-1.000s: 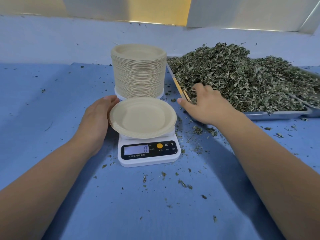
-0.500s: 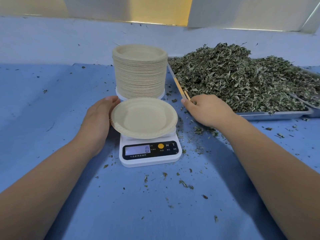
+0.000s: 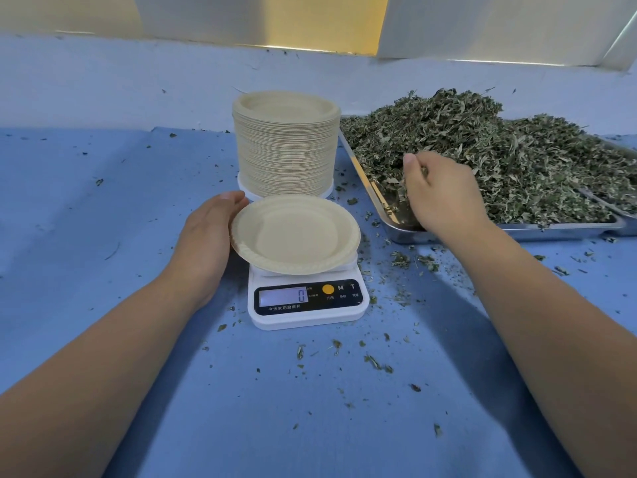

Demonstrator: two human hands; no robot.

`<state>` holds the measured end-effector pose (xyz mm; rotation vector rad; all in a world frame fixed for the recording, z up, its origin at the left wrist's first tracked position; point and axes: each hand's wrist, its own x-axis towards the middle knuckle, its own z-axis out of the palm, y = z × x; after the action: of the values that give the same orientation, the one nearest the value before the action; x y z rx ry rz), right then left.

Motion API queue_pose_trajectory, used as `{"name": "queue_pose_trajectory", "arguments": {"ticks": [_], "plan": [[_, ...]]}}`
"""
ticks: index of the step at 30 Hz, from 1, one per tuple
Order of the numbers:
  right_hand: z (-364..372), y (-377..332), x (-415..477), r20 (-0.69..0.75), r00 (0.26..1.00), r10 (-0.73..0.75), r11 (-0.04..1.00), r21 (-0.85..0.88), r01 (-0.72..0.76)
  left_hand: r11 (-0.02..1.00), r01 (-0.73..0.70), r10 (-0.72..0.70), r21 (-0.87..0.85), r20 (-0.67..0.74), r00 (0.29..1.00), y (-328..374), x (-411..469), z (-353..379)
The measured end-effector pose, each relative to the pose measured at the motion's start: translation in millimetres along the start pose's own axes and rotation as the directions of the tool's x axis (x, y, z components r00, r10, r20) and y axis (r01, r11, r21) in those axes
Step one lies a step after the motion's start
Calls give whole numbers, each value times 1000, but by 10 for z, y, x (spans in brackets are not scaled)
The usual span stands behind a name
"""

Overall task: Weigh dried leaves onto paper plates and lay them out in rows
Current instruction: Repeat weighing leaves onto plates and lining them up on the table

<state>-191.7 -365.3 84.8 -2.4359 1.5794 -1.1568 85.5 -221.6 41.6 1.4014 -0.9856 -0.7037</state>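
An empty paper plate (image 3: 293, 232) sits on a white digital scale (image 3: 310, 301) whose display reads 0. My left hand (image 3: 206, 236) rests against the plate's left rim with its fingers fairly straight. Behind the scale stands a tall stack of paper plates (image 3: 286, 146). To the right, a metal tray (image 3: 517, 229) holds a big heap of dried leaves (image 3: 499, 150). My right hand (image 3: 441, 194) is inside the tray's near left corner, fingers and thumb curled round a pinch of leaves.
Blue cloth (image 3: 120, 219) covers the table, and leaf crumbs are scattered around and in front of the scale. A second metal tray (image 3: 624, 219) shows at the far right edge. A pale wall runs along the back.
My right hand moved from the tray's left rim into the leaf heap and closed on leaves. The left hand and the plate stayed put.
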Motion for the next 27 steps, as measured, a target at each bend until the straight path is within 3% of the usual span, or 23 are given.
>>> {"name": "queue_pose_trajectory", "arguments": {"ticks": [4, 11, 13, 15, 17, 23, 27], "plan": [[-31, -244, 97, 52, 997, -64, 998, -18, 65, 1000, 14, -14, -26, -3, 1000, 2, -1, 8], [-80, -1139, 281, -8, 972, -236, 941, 247, 230, 997, 54, -55, -56, -20, 998, -88, 83, -18], [36, -1311, 126, 172, 940, -296, 929, 279, 241, 997, 57, -59, -58, -36, 998, -111, 106, -23], [174, -1376, -58, 433, 837, -335, 942, 180, 284, 994, 62, -64, -87, -25, 998, -107, 108, -22], [229, -1371, -150, 555, 757, -345, 930, 92, 356, 992, 60, -63, -111, -18, 998, -93, 104, -18], [-9, -1124, 28, 369, 863, -346, 926, 281, 251, 981, 69, -76, -180, -33, 997, -119, 131, -6], [3, -609, 94, 316, 932, -177, 984, 71, 162, 991, 59, -63, -121, -34, 997, -150, 163, -20]]}}
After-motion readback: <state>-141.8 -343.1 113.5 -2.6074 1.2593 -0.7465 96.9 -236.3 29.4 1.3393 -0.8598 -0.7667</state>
